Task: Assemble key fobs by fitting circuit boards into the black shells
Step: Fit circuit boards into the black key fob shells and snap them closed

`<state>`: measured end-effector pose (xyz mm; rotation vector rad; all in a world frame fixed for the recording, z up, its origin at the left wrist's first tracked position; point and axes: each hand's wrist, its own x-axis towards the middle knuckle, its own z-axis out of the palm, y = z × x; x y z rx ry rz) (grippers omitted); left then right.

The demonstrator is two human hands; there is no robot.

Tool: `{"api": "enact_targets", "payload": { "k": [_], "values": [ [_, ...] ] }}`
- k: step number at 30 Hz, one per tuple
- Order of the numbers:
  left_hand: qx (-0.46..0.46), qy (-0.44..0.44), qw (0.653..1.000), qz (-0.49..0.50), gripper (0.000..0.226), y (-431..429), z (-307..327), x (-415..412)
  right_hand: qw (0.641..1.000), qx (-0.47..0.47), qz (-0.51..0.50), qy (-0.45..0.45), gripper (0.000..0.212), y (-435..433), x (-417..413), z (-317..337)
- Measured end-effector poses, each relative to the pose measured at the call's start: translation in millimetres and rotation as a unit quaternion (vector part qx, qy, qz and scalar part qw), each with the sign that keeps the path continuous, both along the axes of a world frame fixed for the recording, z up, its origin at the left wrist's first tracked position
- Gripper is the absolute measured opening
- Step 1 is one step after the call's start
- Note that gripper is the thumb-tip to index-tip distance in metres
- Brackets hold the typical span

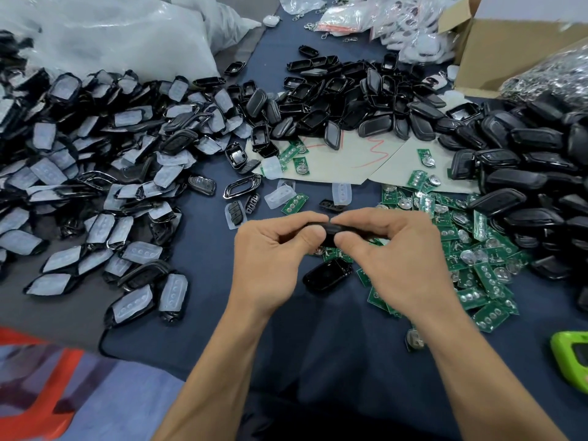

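Both hands meet above the dark blue table cloth [203, 249] and hold one black key fob shell [329, 232] between them. My left hand [270, 259] pinches its left end with thumb and curled fingers. My right hand [391, 253] pinches its right end. Most of the shell is hidden by my fingers, and I cannot see a board in it. Another black shell [327, 275] lies on the cloth just below my hands. Green circuit boards [477, 265] with round metal contacts lie in a loose heap to the right.
A big heap of black shells with clear rubber button pads [95, 173] fills the left. More empty black shells [350, 100] pile at the back and finished-looking fobs [525, 173] at the right. A cardboard box [509, 49] stands back right, plastic bags [111, 36] back left, a green object [572, 361] at the right edge.
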<state>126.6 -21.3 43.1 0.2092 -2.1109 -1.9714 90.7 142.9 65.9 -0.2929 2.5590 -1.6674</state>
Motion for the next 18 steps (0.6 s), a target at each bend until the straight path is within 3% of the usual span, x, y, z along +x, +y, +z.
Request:
{"api": "enact_targets", "payload": {
  "k": [2,4,6,9,11,13,18],
  "values": [
    [-0.152,-0.013,0.988,-0.021,0.025,-4,0,1,0.996,0.079,0.042,-0.015,0.033,3,-1,1],
    [-0.246,-0.02,0.969,-0.014,0.022,-3,1,1,0.996,0.044,0.05,-0.067,0.04,5,-3,1],
    [-0.156,-0.033,0.987,0.021,0.025,1,2,-1,0.984,-0.106,0.017,-0.139,0.033,3,-3,-3],
    [0.033,-0.058,0.998,-0.012,0.028,7,-2,-6,0.933,-0.281,-0.04,-0.222,0.021,-5,1,-9],
    [0.073,-0.055,0.994,-0.052,0.016,12,-2,-4,0.907,-0.329,-0.059,-0.256,0.015,-12,5,-13],
    [0.124,-0.049,0.989,-0.057,0.029,19,-1,-3,0.893,-0.349,-0.077,-0.274,0.012,-17,10,-13],
    [0.203,-0.07,0.976,0.048,0.04,36,5,-3,0.901,-0.345,-0.099,-0.243,0.021,-27,15,-15]
  ]
}}
